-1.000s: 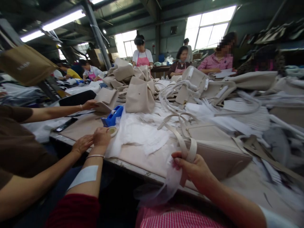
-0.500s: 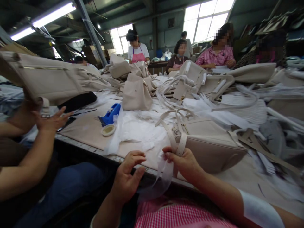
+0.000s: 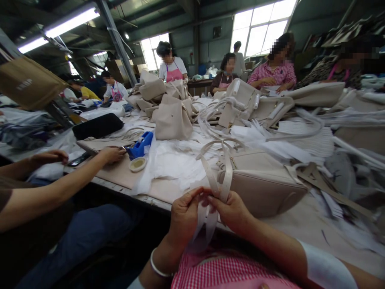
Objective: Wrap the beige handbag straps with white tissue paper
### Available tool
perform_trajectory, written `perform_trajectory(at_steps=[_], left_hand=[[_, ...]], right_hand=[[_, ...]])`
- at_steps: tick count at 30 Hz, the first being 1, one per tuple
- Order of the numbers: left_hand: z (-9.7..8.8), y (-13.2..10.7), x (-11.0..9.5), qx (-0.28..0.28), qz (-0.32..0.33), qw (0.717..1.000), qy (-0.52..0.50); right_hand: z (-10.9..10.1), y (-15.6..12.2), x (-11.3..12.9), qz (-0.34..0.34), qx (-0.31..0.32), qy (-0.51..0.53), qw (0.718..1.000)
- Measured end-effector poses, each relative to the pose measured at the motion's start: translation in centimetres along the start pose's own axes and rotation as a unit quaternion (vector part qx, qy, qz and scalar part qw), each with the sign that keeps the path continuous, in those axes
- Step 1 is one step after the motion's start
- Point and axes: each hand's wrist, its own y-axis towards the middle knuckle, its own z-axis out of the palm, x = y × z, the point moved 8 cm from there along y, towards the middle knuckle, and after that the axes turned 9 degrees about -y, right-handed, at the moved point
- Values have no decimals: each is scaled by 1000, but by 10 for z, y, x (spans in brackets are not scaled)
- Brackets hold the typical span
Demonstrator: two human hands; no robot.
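Observation:
A beige handbag [image 3: 261, 184] lies on its side in front of me, its looped strap [image 3: 227, 178] reaching toward my body. My right hand [image 3: 233, 210] is closed around the lower end of that strap. Close against it, my left hand [image 3: 185, 212] pinches thumb and fingers together at a thin translucent white wrapping sheet [image 3: 200, 230], which hangs below both hands over the table edge. The fingertips of the two hands almost meet, so the exact grip point is partly hidden.
A blue tape dispenser [image 3: 141, 144] and a tape roll [image 3: 138, 164] lie left of the white sheets [image 3: 171, 160]. A co-worker's hand [image 3: 112, 154] reaches beside the dispenser. Beige bags [image 3: 173, 120] pile up behind, with more people across the table.
My left hand moved right and closed near the right one. The co-worker lowered the raised bag onto the table and reached toward the tape dispenser.

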Motion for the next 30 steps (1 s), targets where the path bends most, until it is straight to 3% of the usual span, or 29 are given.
perform_trajectory(at_steps=[4, 7, 10, 13, 15, 20, 23, 26, 30], left_hand=[[-18, 2, -18, -54, 112, 988, 94], [-19, 4, -27, -47, 128, 982, 130], [3, 5, -29, 70, 87, 993, 49], [30, 1, -28, 203, 17, 976, -75], [36, -1, -23, 232, -19, 966, -109], [20, 6, -3, 138, -60, 987, -45], [6, 8, 3, 89, -63, 994, 2], [-6, 6, 2, 42, -51, 997, 38], [-5, 2, 2, 38, -51, 997, 35]], right_hand=[[-4, 1, 2, 12, -28, 20, 999], [-3, 0, 12, -12, -39, 41, 998], [3, -1, 21, -34, -15, 64, 997], [11, -5, 27, -30, 41, 87, 995], [12, -9, 31, -30, 62, 88, 994], [9, -16, 34, -13, 100, 70, 992], [-11, -12, 35, -25, 25, 34, 999], [-28, -8, 29, 11, -37, 41, 998], [-22, -9, 23, 57, -4, 8, 998]])
